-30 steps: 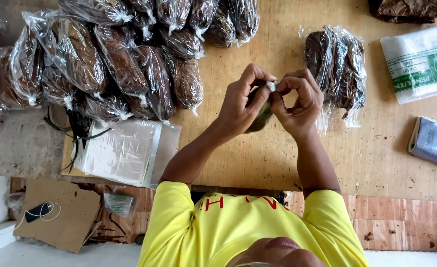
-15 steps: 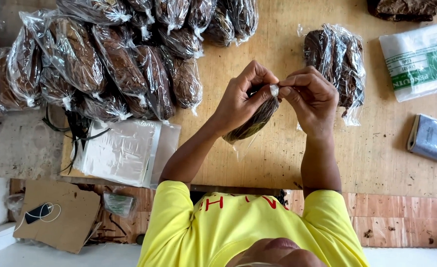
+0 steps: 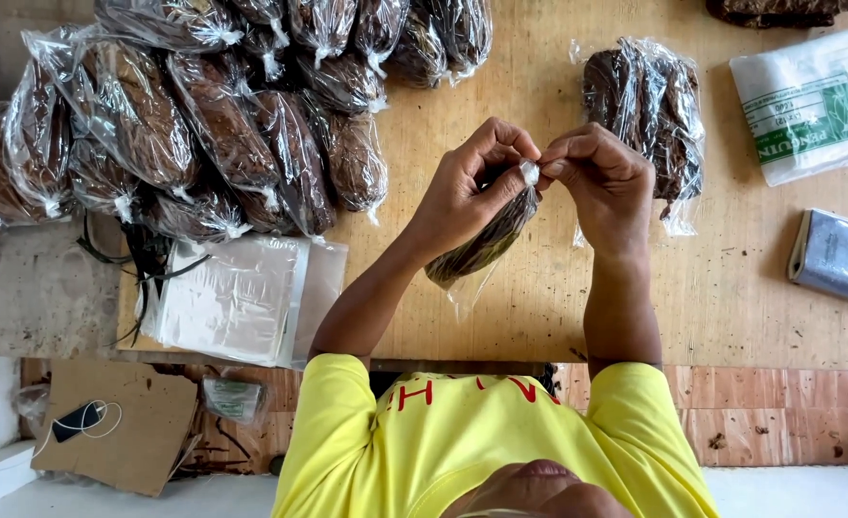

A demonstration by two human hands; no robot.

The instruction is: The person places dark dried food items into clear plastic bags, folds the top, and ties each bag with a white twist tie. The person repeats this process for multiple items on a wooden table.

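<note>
Hands meet above the wooden table (image 3: pixel 539 317): left hand (image 3: pixel 462 197) and right hand (image 3: pixel 601 177) both pinch shut the neck of a small filled bag (image 3: pixel 486 245), filled bags (image 3: pixel 203 144) heaped at ten o'clock; twisting tight and low should seal best.

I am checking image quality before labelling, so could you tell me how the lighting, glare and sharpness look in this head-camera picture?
Head view: soft, even light, with only faint shadows under the hands. The left hand and right hand are sharp. Bright glare speckles the pile of tied clear bags and the small bag held between the hands. The yellow shirt near the bottom edge looks stretched by the wide lens.
</note>
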